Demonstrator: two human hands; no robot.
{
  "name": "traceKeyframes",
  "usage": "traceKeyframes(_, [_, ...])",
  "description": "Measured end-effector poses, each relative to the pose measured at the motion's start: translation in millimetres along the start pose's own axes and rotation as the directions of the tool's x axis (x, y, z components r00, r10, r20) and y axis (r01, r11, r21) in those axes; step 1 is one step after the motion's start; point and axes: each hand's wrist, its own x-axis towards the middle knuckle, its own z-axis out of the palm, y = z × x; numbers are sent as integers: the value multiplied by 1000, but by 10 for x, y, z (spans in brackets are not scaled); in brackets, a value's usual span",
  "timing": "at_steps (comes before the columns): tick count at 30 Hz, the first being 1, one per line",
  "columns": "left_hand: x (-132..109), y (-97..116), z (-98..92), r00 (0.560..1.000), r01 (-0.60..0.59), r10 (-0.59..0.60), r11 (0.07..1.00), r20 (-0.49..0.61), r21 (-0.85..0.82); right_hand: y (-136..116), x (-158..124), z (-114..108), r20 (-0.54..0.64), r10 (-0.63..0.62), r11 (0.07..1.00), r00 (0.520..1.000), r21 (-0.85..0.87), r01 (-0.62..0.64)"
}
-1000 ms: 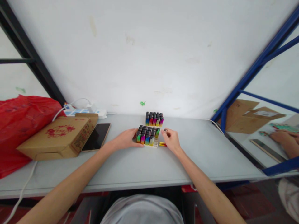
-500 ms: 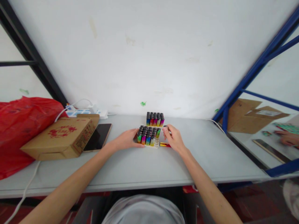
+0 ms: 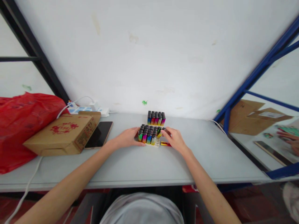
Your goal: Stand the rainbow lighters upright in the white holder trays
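Note:
Several colourful lighters with black tops stand in rows in a white tray (image 3: 157,145) at the middle of the table. My left hand (image 3: 127,137) grips the tray's left side, thumb at the front. My right hand (image 3: 174,138) pinches a yellow lighter (image 3: 159,135), tilted over the tray's right column, where some round slots show bare. On the table beneath my right hand lies a red-gold lighter (image 3: 165,144). Behind the tray stands a second block of lighters (image 3: 156,118), upright and close together.
At the left are a red plastic bag (image 3: 25,124), a cardboard box (image 3: 62,133), a phone (image 3: 99,134) and a white power strip (image 3: 104,111). Beyond the blue frame (image 3: 247,84) at the right, another person's hand shows near an open carton (image 3: 243,119).
My right hand has moved left to the tray's right column, and the yellow lighter now shows tilted at its fingertips. The view has shifted slightly.

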Motion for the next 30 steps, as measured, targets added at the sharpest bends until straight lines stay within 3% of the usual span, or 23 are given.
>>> traceKeyframes(8, [3, 11, -6, 1000, 5, -5, 1000, -2, 25, 20, 11, 26, 124, -48, 981, 991, -183, 70])
traceKeyframes(14, [9, -29, 10, 1000, 8, -7, 999, -6, 32, 132, -31, -170, 251, -39, 999, 967, -14, 44])
traceKeyframes(19, [9, -8, 9, 1000, 10, -10, 1000, -2, 29, 258, -241, -350, 321, -8, 999, 947, -43, 23])
traceKeyframes(23, [6, 37, -6, 1000, 30, -30, 999, -8, 23, 275, -406, -434, 219, 67, 998, 973, -3, -68])
traceKeyframes(27, [0, 45, -10, 1000, 12, -12, 1000, -10, -7, 304, -415, -511, 106, 147, 963, 983, 214, -167])
traceKeyframes(30, [0, 16, 1, 1000, 17, -17, 1000, -9, 0, 310, -294, -506, -53, 219, 911, 974, 369, -184])
